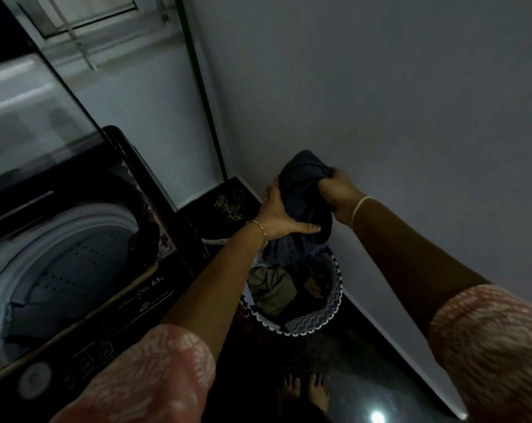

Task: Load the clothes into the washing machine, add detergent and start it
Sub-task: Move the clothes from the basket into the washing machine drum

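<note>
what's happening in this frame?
A person is mid-way through loading laundry. Both hands, left hand and right hand, grip a bunched dark blue garment lifted just above the laundry basket, which still holds more clothes. The top-load washing machine to the left stands open, with some dark fabric already in the drum. No detergent is in view.

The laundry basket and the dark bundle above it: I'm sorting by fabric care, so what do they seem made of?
The laundry basket looks like soft woven fabric with a matte zigzag print; its rim sags unevenly. The dark bundle, gripped by both hands (left, right), looks like navy knit or cotton cloth, matte and creased; dim light leaves the weave unclear.
</note>
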{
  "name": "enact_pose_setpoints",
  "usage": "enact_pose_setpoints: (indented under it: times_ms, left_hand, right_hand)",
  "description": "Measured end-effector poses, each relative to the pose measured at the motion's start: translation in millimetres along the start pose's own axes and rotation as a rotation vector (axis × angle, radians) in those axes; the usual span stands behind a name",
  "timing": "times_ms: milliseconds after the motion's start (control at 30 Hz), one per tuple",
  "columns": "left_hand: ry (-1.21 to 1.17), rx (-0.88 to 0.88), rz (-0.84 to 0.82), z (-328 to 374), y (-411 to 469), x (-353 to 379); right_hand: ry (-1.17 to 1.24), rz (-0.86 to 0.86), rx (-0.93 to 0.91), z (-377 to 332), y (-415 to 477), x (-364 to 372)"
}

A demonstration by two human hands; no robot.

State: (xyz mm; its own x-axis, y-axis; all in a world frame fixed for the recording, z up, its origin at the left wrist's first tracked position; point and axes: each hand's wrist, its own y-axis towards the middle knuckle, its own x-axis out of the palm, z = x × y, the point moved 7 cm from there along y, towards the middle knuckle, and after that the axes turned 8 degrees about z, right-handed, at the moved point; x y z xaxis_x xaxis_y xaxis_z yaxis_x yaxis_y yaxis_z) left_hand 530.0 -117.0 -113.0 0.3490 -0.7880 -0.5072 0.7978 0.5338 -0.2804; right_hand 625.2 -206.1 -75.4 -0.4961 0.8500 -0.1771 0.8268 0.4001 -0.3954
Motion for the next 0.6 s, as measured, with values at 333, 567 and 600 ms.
enact_pose_setpoints:
  times_ms: [333,567,600]
  left_hand:
    - [-0.525,-0.193,0.431,-3,9,-15]
    - [-0.885,-0.362,0.429,-19,7,-15]
    - [-0.932,-0.388,0.435,-20,5,-16]
  right_hand:
    - [0.222,-0.227,0.042,-19,-5,17]
    - [0.445,0.01,0.146,34,13,-15]
    - [0.37,0.046,0.128,44,16,-19]
